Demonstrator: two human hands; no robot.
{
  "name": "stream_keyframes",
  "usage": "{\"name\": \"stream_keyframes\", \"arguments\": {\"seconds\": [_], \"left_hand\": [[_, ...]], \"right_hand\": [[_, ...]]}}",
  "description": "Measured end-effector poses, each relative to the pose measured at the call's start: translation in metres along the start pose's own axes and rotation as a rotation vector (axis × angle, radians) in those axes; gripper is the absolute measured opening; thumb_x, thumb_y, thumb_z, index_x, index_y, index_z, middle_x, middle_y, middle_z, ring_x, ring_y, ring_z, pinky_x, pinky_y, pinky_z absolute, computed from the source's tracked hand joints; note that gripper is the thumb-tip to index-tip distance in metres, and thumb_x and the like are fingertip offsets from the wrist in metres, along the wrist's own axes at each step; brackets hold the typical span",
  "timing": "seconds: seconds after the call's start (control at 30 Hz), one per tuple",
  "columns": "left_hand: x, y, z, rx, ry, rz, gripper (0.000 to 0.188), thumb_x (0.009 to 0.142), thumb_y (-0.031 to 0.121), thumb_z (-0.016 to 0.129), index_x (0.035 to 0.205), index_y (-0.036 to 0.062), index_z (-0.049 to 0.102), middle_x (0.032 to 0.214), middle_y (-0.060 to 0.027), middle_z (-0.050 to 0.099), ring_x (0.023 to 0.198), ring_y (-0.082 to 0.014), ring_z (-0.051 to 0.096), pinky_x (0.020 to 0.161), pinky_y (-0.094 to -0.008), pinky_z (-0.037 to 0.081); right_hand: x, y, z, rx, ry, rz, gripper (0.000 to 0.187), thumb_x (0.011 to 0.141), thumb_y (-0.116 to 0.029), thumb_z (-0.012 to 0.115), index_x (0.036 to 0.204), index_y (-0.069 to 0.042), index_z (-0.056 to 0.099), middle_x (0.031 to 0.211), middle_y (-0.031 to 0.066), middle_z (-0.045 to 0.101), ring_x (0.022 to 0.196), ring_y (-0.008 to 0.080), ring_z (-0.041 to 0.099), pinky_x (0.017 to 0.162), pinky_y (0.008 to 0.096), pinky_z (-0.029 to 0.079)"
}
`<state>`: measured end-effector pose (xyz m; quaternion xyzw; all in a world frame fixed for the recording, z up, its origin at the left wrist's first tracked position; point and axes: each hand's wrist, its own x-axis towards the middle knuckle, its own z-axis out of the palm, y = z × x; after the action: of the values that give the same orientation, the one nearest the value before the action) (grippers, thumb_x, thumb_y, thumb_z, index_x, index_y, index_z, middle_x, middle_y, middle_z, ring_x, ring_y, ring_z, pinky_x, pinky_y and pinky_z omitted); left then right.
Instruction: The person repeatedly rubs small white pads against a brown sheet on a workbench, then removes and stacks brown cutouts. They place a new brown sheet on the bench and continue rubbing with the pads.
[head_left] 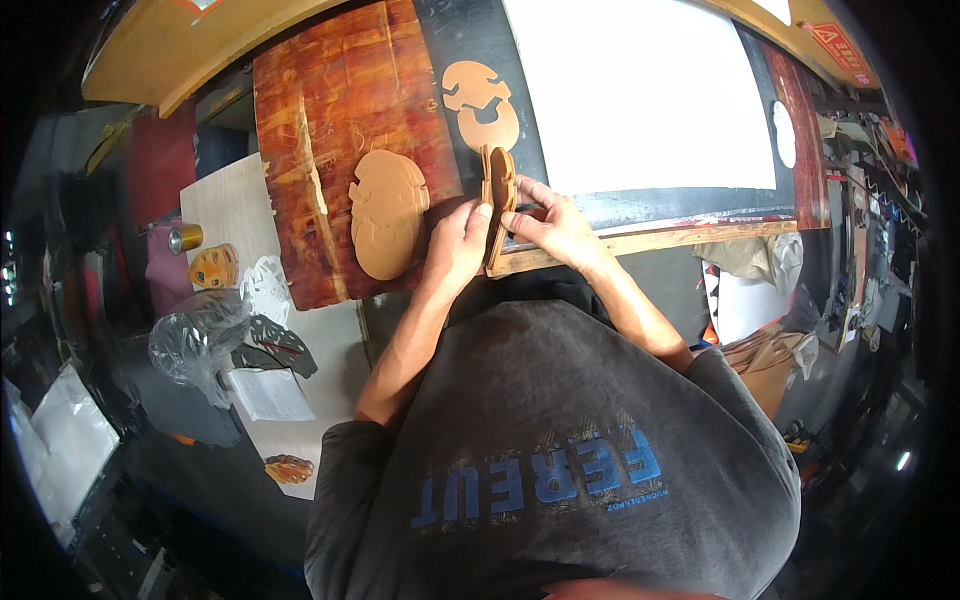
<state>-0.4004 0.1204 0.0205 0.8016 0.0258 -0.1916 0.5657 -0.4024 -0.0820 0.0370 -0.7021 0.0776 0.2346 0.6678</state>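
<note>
In front of my body I hold tan, leather-like cut pieces on edge in two thin groups with a narrow gap at the top. My left hand pinches the left group with thumb and fingers. My right hand is closed on the right group, thumb on its near face. Just left lies a pile of similar rounded tan pieces, slightly fanned. Beyond my hands, a notched tan piece and a rounded tan piece with a cut-out lie flat on the dark surface.
The pile rests on a worn red-brown board. A large white sheet covers the right worktop, edged by a wooden strip. At left are a side table, a tin and clear plastic. A yellowish shelf overhangs the back.
</note>
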Motion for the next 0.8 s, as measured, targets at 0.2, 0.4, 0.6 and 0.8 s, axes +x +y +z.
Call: {"name": "stream_keyframes", "arguments": {"seconds": [0.2,0.4,0.6,0.8], "left_hand": [[-0.004,0.007,0.006,0.163,0.100,0.065,0.045,0.112,0.037,0.052,0.126,-0.0029,0.068,0.103,-0.0278,0.074,0.096,-0.0403,0.075,0.085,-0.0444,0.056],[-0.005,0.007,0.008,0.113,0.101,0.002,0.040,0.112,0.033,0.050,0.127,0.0015,0.069,0.104,-0.0305,0.072,0.102,-0.0496,0.070,0.086,-0.0520,0.055],[0.000,-0.007,0.010,0.113,0.109,-0.014,0.040,0.114,0.032,0.051,0.125,-0.0026,0.068,0.093,-0.0184,0.074,0.087,-0.0180,0.067,0.083,-0.0382,0.055],[-0.002,0.003,0.010,0.096,0.078,-0.009,0.036,0.112,0.029,0.050,0.124,0.0005,0.068,0.101,-0.0288,0.072,0.099,-0.0488,0.071,0.082,-0.0516,0.056]], "right_hand": [[0.007,-0.001,-0.006,0.059,-0.043,0.031,0.072,0.096,-0.022,0.079,0.157,-0.001,0.048,0.128,0.0094,0.073,0.100,0.0154,0.070,0.087,0.0306,0.059],[0.014,0.001,-0.014,0.111,-0.104,0.072,0.068,0.098,-0.022,0.077,0.156,0.000,0.049,0.135,0.0125,0.068,0.109,0.0184,0.069,0.089,0.0334,0.061],[0.018,-0.002,-0.016,0.071,-0.130,0.085,0.060,0.103,-0.017,0.072,0.156,-0.002,0.050,0.138,0.0100,0.067,0.109,0.0152,0.068,0.089,0.0312,0.061],[0.012,-0.014,-0.016,-0.035,-0.065,0.058,0.061,0.103,-0.024,0.073,0.155,0.000,0.050,0.132,0.0118,0.070,0.106,0.0160,0.069,0.090,0.0326,0.059]]}}
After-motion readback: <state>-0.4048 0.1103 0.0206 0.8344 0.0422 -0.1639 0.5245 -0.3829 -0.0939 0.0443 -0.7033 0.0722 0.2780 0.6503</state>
